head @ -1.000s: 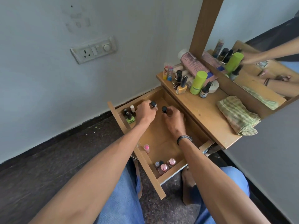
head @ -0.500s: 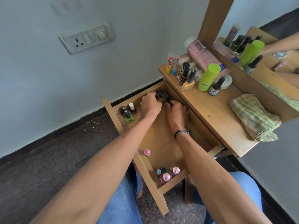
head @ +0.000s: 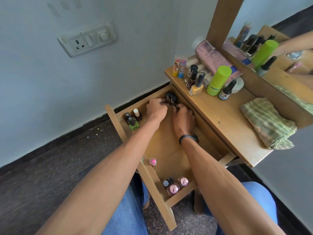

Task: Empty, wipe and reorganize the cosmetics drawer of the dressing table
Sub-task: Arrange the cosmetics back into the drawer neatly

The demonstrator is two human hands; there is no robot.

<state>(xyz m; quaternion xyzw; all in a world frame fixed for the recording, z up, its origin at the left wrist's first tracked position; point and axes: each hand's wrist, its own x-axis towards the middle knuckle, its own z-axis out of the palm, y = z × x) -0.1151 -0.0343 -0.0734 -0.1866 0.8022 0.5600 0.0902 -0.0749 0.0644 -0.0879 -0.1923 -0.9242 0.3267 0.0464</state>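
The wooden drawer (head: 169, 158) of the dressing table (head: 220, 114) is pulled out over my lap. Two dark nail polish bottles (head: 171, 97) stand together in its far corner, under the tabletop edge. My left hand (head: 156, 110) pinches the base of the left bottle. My right hand (head: 183, 118), with a black wristband, curls its fingers on the right one. A few polish bottles, one green (head: 133, 124), stand in the drawer's far left corner. A pink-capped item (head: 153, 161) sits by the left wall, and pink-capped bottles (head: 174, 188) fill the near corner.
On the tabletop stand a green can (head: 218, 80), a yellow polish bottle (head: 197, 88), lip balms (head: 179, 67), tubes and a small dark dropper bottle (head: 226, 92). A folded green cloth (head: 267, 122) lies at its right. The mirror (head: 271, 39) rises behind; a wall socket (head: 88, 39) is at the left.
Both hands have carried the two dark bottles from the drawer's middle back into its far corner, where they now stand side by side. The camera view has shifted closer.
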